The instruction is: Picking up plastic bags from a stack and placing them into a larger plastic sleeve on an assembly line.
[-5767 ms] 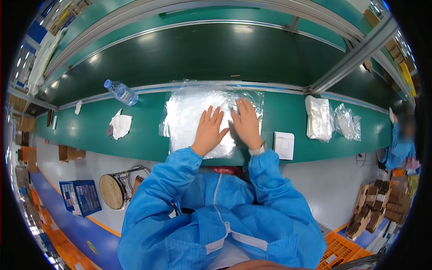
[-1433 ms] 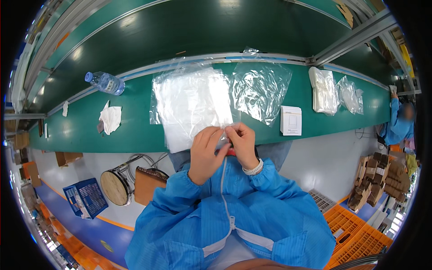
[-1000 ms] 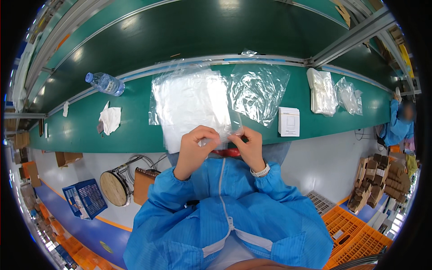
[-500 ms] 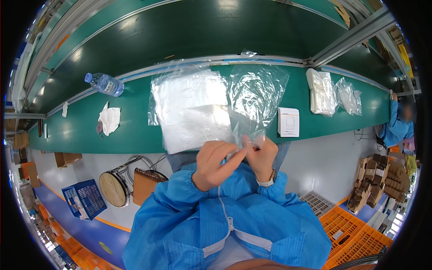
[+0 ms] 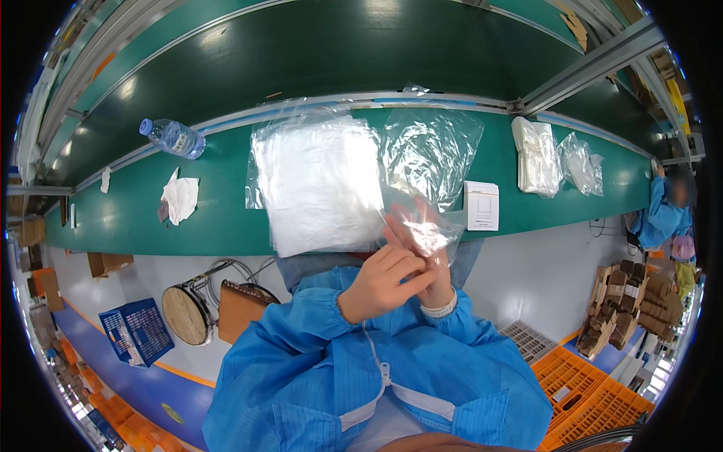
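Note:
A transparent plastic bag [image 5: 447,226] is stretched over my right hand [image 5: 425,241], whose fingers point away from me, extended and slightly apart. Glare on the film blurs some of them; they appear to be inside the bag. My left hand [image 5: 388,280] is closed, with its fingertips at the near left edge of that bag by the right palm. Just beyond my hands lies a stack of white, filmy plastic bags [image 5: 324,184]. To its right, another transparent bag [image 5: 429,147] lies flat on the green table [image 5: 226,233].
A small white box [image 5: 482,206] and bundled plastic bags [image 5: 536,154] are on the right. A water bottle [image 5: 175,139] and a crumpled tissue [image 5: 181,197] lie on the left. Orange crates [image 5: 576,384] and a blue basket [image 5: 135,334] are on the floor. Another person [image 5: 663,207] is at far right.
My right hand's fingers have straightened and spread under the bag, which has moved up and right with them. My left hand has shifted right and slightly nearer to me.

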A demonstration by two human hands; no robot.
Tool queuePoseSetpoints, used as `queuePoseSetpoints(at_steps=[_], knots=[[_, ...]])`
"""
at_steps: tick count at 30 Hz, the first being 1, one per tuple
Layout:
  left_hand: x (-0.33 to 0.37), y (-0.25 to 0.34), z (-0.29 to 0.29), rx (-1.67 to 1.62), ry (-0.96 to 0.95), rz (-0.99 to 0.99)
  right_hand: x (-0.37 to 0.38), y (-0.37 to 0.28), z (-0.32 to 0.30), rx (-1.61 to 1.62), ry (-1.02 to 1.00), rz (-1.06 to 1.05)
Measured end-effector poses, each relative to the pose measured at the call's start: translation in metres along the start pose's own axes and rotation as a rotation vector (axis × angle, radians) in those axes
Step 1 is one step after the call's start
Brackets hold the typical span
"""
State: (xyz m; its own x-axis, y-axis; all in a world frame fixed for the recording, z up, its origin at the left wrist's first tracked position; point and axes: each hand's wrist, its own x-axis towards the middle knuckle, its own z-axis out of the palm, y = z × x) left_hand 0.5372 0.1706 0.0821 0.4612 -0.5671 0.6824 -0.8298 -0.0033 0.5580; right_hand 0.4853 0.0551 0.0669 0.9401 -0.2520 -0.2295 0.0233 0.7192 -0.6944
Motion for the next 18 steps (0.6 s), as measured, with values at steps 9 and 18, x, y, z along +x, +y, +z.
queuePoseSetpoints(at_steps=[9,18], knots=[[-0.009,0.013,0.01,-0.155,-0.105,0.045,0.045,0.01,0.012,-0.56,0.137,-0.289],[-0.013,0.016,0.009,-0.135,-0.146,0.078,0.058,0.0,0.007,0.121,-0.025,-0.172]])
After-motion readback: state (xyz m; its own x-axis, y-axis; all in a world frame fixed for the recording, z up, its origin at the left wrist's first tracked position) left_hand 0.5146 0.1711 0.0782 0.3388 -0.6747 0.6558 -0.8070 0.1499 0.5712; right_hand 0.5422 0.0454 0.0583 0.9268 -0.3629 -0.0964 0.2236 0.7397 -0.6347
